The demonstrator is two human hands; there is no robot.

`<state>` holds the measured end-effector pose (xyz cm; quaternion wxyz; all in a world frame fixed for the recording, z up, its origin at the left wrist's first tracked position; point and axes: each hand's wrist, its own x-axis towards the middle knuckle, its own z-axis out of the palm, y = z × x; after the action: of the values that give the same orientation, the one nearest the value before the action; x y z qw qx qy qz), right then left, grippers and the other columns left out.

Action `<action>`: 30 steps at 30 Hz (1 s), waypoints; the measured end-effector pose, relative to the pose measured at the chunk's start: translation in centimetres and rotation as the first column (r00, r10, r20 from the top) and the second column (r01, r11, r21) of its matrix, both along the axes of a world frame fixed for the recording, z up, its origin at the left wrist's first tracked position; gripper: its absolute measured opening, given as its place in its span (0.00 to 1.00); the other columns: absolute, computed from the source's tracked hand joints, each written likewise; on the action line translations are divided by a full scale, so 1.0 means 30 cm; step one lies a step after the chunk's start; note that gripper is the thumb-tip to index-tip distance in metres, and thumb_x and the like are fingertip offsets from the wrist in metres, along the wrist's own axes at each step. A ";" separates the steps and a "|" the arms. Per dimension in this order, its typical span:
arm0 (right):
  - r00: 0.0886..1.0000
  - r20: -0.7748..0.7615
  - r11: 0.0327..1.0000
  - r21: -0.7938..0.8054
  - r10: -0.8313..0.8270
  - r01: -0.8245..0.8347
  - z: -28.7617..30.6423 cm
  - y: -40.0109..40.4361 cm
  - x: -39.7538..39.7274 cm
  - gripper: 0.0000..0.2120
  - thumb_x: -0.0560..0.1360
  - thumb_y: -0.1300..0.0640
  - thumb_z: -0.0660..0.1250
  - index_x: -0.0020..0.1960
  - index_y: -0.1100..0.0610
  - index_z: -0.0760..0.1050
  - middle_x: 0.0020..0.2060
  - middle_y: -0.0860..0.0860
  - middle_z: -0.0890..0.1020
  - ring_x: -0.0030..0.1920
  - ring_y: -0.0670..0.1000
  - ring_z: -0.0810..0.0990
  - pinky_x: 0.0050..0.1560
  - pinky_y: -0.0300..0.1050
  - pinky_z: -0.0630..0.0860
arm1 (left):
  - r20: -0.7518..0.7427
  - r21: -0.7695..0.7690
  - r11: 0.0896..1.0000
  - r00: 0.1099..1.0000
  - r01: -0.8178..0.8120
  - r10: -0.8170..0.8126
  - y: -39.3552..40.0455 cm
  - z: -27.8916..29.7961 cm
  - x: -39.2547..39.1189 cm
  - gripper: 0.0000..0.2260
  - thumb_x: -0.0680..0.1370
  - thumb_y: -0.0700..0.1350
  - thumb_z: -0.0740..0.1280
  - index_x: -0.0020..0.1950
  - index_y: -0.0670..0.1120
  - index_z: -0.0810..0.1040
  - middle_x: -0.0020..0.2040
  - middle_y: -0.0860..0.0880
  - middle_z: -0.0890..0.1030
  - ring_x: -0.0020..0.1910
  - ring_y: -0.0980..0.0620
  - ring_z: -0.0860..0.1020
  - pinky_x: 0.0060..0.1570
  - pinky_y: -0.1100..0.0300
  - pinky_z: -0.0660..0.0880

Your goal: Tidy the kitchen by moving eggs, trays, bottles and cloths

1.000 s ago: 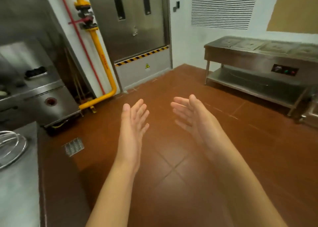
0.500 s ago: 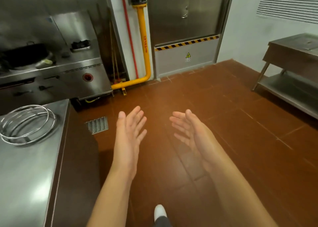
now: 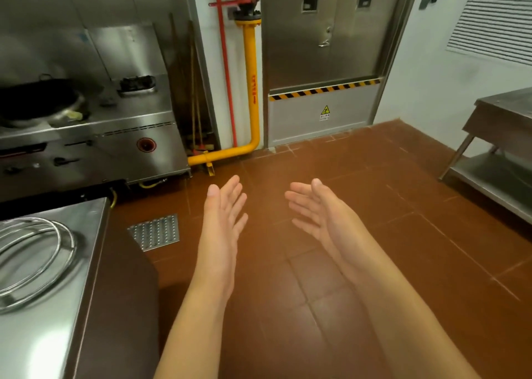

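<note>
My left hand [image 3: 223, 220] and my right hand [image 3: 319, 211] are held out in front of me above the red tiled floor, palms facing each other, fingers straight. Both hold nothing. No eggs, trays, bottles or cloths show in the head view.
A steel counter [image 3: 72, 263] with wire rings [image 3: 31, 260] stands at the lower left. A stove [image 3: 95, 137] with a black wok [image 3: 37, 99] is at the back left. A yellow pipe [image 3: 250, 91] runs beside steel doors [image 3: 325, 47]. A steel table [image 3: 501, 148] stands right; a floor drain [image 3: 155, 232] lies below.
The view has swung left: the stove and counter have come further into view and the right table has slid to the edge. Both hands stay open and held out.
</note>
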<state>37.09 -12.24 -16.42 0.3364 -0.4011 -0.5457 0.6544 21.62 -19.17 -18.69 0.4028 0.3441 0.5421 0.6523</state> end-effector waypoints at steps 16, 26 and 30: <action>0.926 -0.098 0.931 0.013 0.365 -0.365 0.017 0.855 -0.689 0.26 0.82 0.40 0.51 0.74 0.52 0.69 0.68 0.48 0.77 0.68 0.47 0.74 0.71 0.53 0.69 | -0.030 0.006 0.901 0.900 -0.435 0.435 0.569 0.064 -0.570 0.33 0.77 0.70 0.51 0.77 0.54 0.67 0.75 0.54 0.71 0.73 0.57 0.70 0.76 0.46 0.62; 0.772 -0.018 0.771 -0.032 0.636 -0.636 -0.053 1.049 -1.103 0.25 0.82 0.40 0.52 0.73 0.51 0.69 0.68 0.47 0.77 0.68 0.46 0.74 0.72 0.53 0.69 | 0.034 -0.011 0.752 0.752 -0.659 0.659 0.756 0.044 -0.839 0.30 0.80 0.65 0.48 0.77 0.53 0.67 0.75 0.52 0.71 0.72 0.56 0.70 0.76 0.46 0.62; 0.764 -0.005 0.763 -0.043 0.645 -0.645 -0.077 1.149 -1.269 0.25 0.82 0.40 0.52 0.73 0.50 0.70 0.67 0.47 0.77 0.67 0.46 0.74 0.72 0.53 0.69 | 0.006 -0.033 0.718 0.718 -0.695 0.696 0.833 0.017 -0.982 0.30 0.80 0.65 0.47 0.76 0.53 0.68 0.74 0.54 0.73 0.71 0.57 0.72 0.75 0.48 0.64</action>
<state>-0.98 22.24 -18.72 0.0798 -0.1995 -0.6379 0.7396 -7.84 5.82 -18.18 0.1383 0.1037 0.6371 0.7511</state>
